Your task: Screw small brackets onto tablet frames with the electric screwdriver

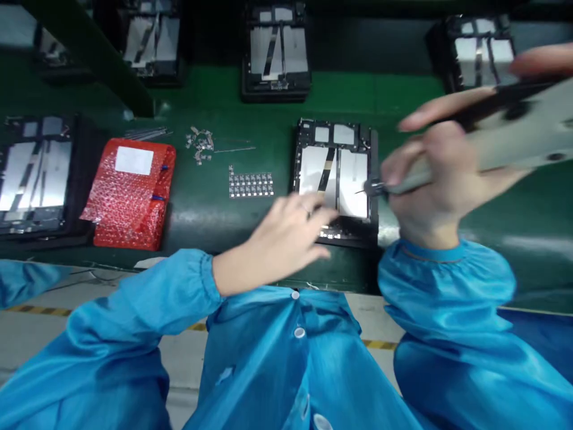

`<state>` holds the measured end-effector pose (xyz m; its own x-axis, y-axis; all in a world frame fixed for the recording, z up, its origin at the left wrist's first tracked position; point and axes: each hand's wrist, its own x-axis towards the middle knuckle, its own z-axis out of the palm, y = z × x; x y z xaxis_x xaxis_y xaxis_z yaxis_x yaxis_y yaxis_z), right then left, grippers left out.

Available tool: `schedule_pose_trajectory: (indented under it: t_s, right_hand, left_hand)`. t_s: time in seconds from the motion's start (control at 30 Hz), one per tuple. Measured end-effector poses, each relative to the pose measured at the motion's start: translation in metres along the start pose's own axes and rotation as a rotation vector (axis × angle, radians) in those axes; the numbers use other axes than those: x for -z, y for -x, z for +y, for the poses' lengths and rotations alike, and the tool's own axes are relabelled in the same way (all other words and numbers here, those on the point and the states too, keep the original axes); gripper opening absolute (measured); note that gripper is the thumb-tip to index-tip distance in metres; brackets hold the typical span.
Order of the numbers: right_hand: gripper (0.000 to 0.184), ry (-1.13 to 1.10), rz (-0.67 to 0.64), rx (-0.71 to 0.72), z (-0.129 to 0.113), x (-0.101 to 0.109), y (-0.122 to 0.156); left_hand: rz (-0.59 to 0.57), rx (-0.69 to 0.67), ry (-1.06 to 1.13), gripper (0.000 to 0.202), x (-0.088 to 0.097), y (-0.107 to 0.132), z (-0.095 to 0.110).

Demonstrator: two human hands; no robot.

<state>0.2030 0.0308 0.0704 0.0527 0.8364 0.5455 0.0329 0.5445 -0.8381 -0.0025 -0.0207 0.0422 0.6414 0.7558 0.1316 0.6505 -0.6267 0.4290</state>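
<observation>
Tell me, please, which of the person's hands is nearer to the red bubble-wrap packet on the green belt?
Left. The left hand is to the right of the red bubble-wrap packet, by the open tablet; the right hand, holding the electric screwdriver, is farther right.

The left hand (286, 236) reaches forward with its palm down and fingers spread a little; its arm wears a blue sleeve. The right hand (430, 185) is curled into a fist with one finger sticking out; it looks blurry.
</observation>
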Motion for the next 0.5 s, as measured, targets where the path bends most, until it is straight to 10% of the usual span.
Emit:
schedule_pose_trajectory:
  t_s: [0.1,0.23,0.5]
  right_hand:
    - [0.056,0.029,0.214,0.034,0.018,0.042,-0.008]
    - [0.062,0.122,0.319,-0.05,0.029,0.065,-0.008]
    - [0.087,0.11,0.341,-0.085,0.037,0.063,0.003]
  left_hand:
    - [-0.109,-0.222,-0.179,0.045,-0.014,-0.003,0.009]
    - [-0.078,-0.23,-0.299,0.039,-0.02,-0.065,-0.024]
    - [0.103,0.14,-0.172,0.055,-0.027,-0.23,-0.09]
